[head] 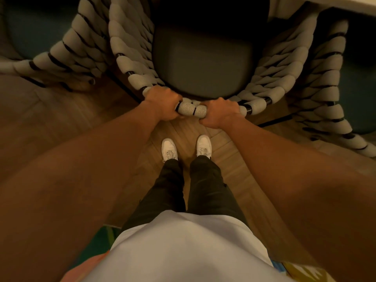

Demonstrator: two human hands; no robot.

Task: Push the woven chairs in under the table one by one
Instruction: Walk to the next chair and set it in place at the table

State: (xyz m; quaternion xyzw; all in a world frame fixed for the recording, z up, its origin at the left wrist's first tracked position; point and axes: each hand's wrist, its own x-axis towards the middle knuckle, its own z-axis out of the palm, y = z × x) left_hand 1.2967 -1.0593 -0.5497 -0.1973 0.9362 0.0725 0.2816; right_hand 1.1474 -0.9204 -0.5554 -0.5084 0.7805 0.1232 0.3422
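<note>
Left hand [162,104] and right hand [220,112] grip the woven chair [130,58] back rail; seat front lost in shadow.

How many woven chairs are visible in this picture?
3. The middle chair is gripped at its back rim by the left hand and right hand. A second chair stands left, a third right. More may be outside the frame.
</note>
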